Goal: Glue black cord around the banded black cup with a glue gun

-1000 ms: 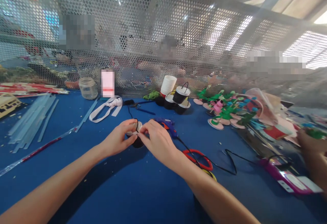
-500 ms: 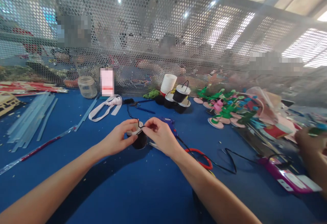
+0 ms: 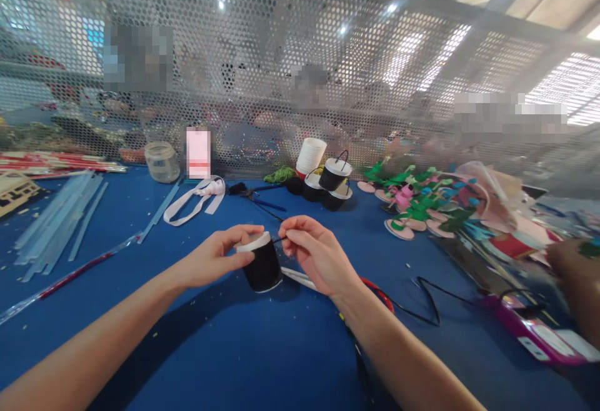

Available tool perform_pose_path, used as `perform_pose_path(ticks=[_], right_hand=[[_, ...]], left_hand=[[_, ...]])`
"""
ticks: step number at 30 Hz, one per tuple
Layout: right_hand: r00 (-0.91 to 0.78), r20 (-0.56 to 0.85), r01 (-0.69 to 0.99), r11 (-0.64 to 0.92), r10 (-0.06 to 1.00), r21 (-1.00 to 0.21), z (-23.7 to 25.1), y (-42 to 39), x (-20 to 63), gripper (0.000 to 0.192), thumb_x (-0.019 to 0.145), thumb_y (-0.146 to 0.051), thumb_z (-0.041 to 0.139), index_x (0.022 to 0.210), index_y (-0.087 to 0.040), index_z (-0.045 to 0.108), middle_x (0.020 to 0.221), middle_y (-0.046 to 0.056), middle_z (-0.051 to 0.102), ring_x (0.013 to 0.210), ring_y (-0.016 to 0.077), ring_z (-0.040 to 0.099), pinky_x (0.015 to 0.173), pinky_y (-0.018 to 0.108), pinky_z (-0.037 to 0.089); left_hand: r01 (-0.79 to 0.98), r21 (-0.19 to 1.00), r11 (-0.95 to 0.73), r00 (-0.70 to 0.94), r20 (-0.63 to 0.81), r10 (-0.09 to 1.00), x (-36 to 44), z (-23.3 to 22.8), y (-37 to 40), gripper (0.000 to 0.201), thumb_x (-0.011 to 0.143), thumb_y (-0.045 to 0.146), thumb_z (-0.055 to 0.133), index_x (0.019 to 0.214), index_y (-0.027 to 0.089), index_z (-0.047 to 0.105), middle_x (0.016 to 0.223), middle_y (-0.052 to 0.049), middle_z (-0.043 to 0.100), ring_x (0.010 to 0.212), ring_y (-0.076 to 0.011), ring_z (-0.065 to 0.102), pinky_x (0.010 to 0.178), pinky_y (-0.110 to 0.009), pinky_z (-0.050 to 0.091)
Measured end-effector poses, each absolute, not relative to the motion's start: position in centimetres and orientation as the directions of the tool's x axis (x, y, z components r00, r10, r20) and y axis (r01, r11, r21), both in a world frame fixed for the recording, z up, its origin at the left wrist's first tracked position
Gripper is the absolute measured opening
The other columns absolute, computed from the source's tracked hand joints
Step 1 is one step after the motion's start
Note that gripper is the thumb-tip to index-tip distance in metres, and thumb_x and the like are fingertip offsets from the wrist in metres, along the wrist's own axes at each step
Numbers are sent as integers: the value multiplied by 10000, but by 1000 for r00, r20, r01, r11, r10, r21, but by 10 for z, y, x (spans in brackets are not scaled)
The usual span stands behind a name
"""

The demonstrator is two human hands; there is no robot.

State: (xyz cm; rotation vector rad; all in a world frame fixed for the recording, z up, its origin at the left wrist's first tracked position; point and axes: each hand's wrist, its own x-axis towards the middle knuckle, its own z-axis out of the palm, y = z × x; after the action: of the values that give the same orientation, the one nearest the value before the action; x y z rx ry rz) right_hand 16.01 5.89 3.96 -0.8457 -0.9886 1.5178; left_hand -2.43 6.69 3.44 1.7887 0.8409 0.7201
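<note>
A small paper cup [image 3: 263,267], wrapped in black with a white rim, stands slightly tilted on the blue table. My left hand [image 3: 229,252] grips its rim between thumb and fingers. Just right of the cup, my right hand [image 3: 314,252] pinches a thin black cord [image 3: 277,240] close to the cup's upper side. The cord trails back toward a dark bundle [image 3: 238,188] farther off. Under my right hand lie scissors [image 3: 300,278] with red handles, blades pointing at the cup. Several finished-looking black cups with cord handles [image 3: 334,175] stand behind.
White stacked cups [image 3: 311,156] stand by the perforated metal screen. On the left lie translucent glue sticks [image 3: 59,217], a glass jar [image 3: 162,162] and white ribbon [image 3: 175,212]. Green and pink craft pieces [image 3: 407,205], a purple device [image 3: 539,330] and another person's hand [image 3: 572,273] are right.
My right hand has drawn away from my left, pulling the cord to the right. The cup has turned and tilted, showing more of its black side.
</note>
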Motion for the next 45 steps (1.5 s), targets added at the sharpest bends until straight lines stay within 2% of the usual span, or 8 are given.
perform_pose_path(ticks=[5,11,17,30,36,45], right_hand=[[-131,7,-309,-34,991,-950,38,60,171,91,598,-191,630,681,-155,615,671,-7,594,580,68,512,563,210,409],[-83,93,20,95,992,-995,38,60,174,121,611,-213,632,719,-166,606,582,-32,558,520,74,478,511,220,389],[-160,150,148,174,976,-974,43,59,172,50,637,-200,587,681,-177,593,592,-31,566,514,82,494,525,236,414],[-172,167,210,201,971,-957,47,58,179,72,662,-244,574,645,-174,577,568,-32,548,504,83,479,505,233,402],[-247,164,223,221,955,-950,40,59,176,81,690,-250,555,686,-173,581,608,-21,570,542,94,510,531,236,421],[-317,104,179,167,943,-970,37,61,173,95,696,-259,561,688,-166,544,647,-24,555,591,92,507,587,242,416]], left_hand=[[135,973,-187,610,67,790,-23,40,66,206,747,315,521,645,142,471,1248,-115,450,1145,-230,412,914,-361,332],[92,987,-129,655,37,755,-25,47,64,244,736,349,545,643,133,478,1266,-117,430,1142,-242,415,920,-369,331],[59,992,-115,686,43,726,-28,49,63,217,743,323,543,649,139,474,1296,-102,391,1163,-252,393,925,-395,331],[71,991,-111,690,32,724,-30,49,66,209,746,320,539,656,141,478,1294,-98,397,1168,-254,388,945,-407,316],[54,994,-98,727,28,686,-32,48,67,201,749,330,536,688,140,506,1309,-93,374,1162,-266,392,935,-415,331],[-1,995,-101,762,65,644,-36,45,69,138,743,300,561,722,164,573,1356,-54,315,1236,-254,286,973,-415,268]])
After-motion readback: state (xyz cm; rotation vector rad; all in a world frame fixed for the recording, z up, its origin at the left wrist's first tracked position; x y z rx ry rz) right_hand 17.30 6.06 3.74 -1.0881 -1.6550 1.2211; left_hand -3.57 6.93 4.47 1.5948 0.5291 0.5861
